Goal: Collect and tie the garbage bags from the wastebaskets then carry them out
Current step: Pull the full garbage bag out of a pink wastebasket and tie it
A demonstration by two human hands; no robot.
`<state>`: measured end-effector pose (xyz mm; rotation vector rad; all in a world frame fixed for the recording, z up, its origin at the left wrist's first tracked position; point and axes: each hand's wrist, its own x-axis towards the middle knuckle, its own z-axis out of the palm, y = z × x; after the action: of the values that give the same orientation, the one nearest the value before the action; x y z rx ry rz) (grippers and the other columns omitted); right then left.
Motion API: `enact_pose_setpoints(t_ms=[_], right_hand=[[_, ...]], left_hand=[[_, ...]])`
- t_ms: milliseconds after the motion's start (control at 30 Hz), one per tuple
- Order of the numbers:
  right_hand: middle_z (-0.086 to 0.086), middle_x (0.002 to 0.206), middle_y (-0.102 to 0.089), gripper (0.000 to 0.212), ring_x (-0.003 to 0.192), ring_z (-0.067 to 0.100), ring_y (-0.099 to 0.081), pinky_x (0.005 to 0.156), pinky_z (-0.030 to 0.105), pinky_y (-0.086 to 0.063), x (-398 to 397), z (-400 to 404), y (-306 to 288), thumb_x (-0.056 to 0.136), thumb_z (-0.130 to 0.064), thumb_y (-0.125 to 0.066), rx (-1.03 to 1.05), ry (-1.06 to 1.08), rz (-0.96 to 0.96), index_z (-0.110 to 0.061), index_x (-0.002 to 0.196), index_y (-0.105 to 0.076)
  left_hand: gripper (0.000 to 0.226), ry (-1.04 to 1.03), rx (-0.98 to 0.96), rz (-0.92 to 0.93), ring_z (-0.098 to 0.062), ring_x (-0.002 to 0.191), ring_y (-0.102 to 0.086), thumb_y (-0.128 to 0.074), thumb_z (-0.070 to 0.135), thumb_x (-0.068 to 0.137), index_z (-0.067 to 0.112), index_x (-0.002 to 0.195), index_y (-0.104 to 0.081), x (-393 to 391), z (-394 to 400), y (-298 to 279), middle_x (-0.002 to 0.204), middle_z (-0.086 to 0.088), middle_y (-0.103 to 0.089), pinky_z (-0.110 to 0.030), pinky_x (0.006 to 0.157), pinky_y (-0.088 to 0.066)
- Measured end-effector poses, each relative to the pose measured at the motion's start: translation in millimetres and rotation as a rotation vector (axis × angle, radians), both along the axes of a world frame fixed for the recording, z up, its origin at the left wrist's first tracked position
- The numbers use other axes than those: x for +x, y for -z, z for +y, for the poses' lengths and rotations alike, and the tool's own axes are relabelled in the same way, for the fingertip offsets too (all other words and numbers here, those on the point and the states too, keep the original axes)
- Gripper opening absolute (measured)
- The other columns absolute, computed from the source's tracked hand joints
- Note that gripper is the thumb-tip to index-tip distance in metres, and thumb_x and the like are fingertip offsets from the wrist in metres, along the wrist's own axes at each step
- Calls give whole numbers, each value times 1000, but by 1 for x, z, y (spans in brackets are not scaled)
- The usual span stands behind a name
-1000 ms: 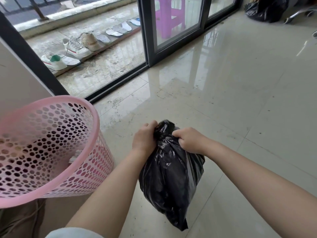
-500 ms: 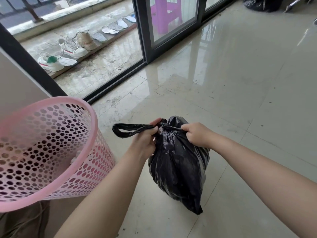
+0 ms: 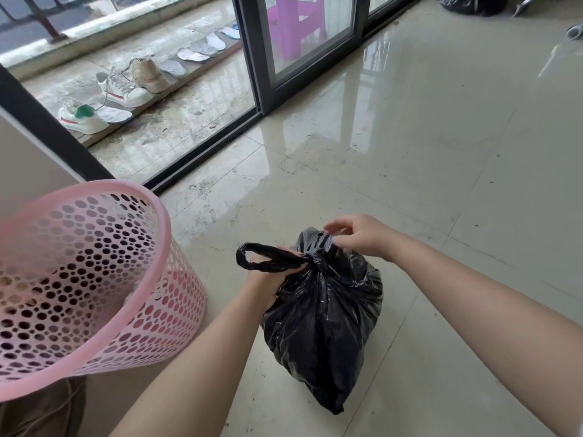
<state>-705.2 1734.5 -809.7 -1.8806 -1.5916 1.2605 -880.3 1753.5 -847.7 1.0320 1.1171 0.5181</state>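
Observation:
A full black garbage bag [image 3: 321, 326] hangs above the tiled floor in the lower middle. My left hand [image 3: 271, 279] is shut on its twisted neck, and a black loop [image 3: 265, 258] of the bag sticks out to the left. My right hand [image 3: 359, 236] hovers at the bag's top, fingers loosely spread and touching the plastic near the knot. A pink perforated wastebasket [image 3: 132, 326] stands at the left, with no bag in it.
A sliding glass door with a dark frame [image 3: 252, 58] runs along the back; shoes [image 3: 123, 86] and insoles lie on the balcony beyond. A purple stool [image 3: 296, 23] stands behind the glass. Another black bag [image 3: 467, 3] lies at the far right.
My right hand has let go of the bag's strand and opened over the knot. The left hand has pulled the loop further out to the left.

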Motion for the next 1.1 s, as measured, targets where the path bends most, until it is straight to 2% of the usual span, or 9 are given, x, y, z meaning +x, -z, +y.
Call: enact_pose_setpoints(t_ms=[133,233,367,500,667,800,933,1033,1100], right_hand=[[-5,87,-60,45,65,6,-54,55,8,-42,-10,4,9,87,0,-48,-151,-213,-73,-17,127,-55],[5,75,-64,33,43,-7,-52,48,2,-38,-9,6,13,86,-4,-54,-64,-191,-127,-11,117,-65],[11,115,-67,26,102,18,-62,86,15,-41,-8,1,7,90,-12,-53,105,-303,-337,-5,111,-67],[13,110,-59,32,103,27,-55,85,34,-43,-7,-9,3,97,-20,-37,292,-474,-594,-1,104,-62],[13,84,-64,42,86,29,-58,73,33,-51,3,-32,26,94,-28,-33,448,-559,-671,-1,78,-62],[17,92,-64,41,93,32,-53,82,43,-49,8,-43,46,91,-25,-32,363,-647,-738,1,82,-61],[9,69,-64,41,71,31,-60,62,36,-55,12,-41,53,88,-29,-33,305,-590,-675,-6,65,-59],[10,97,-66,32,98,30,-57,83,33,-47,17,-42,53,96,-25,-37,304,-542,-745,-5,90,-61],[11,116,-59,29,113,27,-50,94,34,-40,20,-43,52,98,-20,-35,143,-518,-736,-5,109,-56]], left_hand=[[25,43,126,62,-20,83,-48,-67,11,59,27,40,-64,3,-4,-9,67,-4,-52,-37,78,-37],[33,-9,176,60,-16,72,-58,-68,-2,79,25,61,-66,1,-3,-6,72,-2,-59,-26,72,-50],[28,-61,176,-83,-10,75,-56,-46,15,96,10,70,-57,5,6,-28,78,-3,-59,-23,74,-45],[65,-339,-3,-416,-11,37,-35,-26,43,99,15,40,-34,2,26,-39,39,5,-33,-23,51,-38],[72,-306,-4,-141,-5,23,-16,-25,39,101,24,30,-25,-14,17,-15,27,11,-19,-9,35,-13],[54,-283,75,70,-2,19,-19,-29,31,101,16,49,-22,-26,12,-1,22,6,-23,-5,31,-16],[52,-217,82,179,-1,20,-19,-33,33,100,17,52,-23,-24,14,3,25,9,-23,-7,30,-18],[49,-26,150,205,-3,30,-28,-33,31,100,16,53,-28,-18,12,-6,33,12,-30,-19,41,-26],[38,169,270,391,-10,52,-40,-33,30,99,11,67,-41,-12,12,-16,54,5,-39,-23,54,-30]])
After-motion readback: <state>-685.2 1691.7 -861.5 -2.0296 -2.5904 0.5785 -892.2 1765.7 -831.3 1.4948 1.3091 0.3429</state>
